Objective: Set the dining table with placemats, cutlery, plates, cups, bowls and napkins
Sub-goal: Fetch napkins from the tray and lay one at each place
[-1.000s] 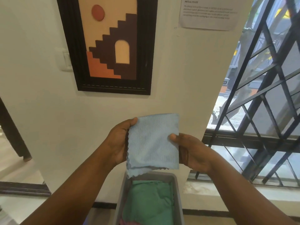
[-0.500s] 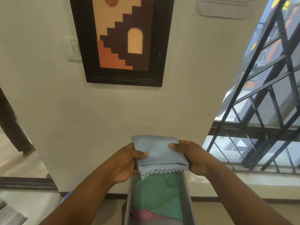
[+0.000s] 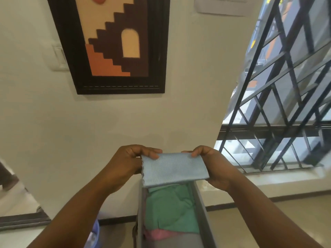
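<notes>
A light blue cloth napkin [image 3: 172, 169] with a scalloped left edge is folded into a flat rectangle and held level in the air above a grey fabric bin [image 3: 201, 208]. My left hand [image 3: 129, 161] pinches its left end, thumb on top. My right hand [image 3: 213, 163] pinches its right end the same way. Inside the bin lie a green napkin [image 3: 170, 210] and, nearer me, a pink napkin [image 3: 161, 234].
A white wall with a dark-framed picture [image 3: 116, 45] faces me. A barred window [image 3: 279, 104] and its sill [image 3: 279, 178] are at the right. A doorway opens at the far left. A blue object [image 3: 94, 233] sits low, left of the bin.
The blue napkin, held upright and open a second ago, has been folded down in half and lowered. Both hands now hold it flat by its ends just above the bin.
</notes>
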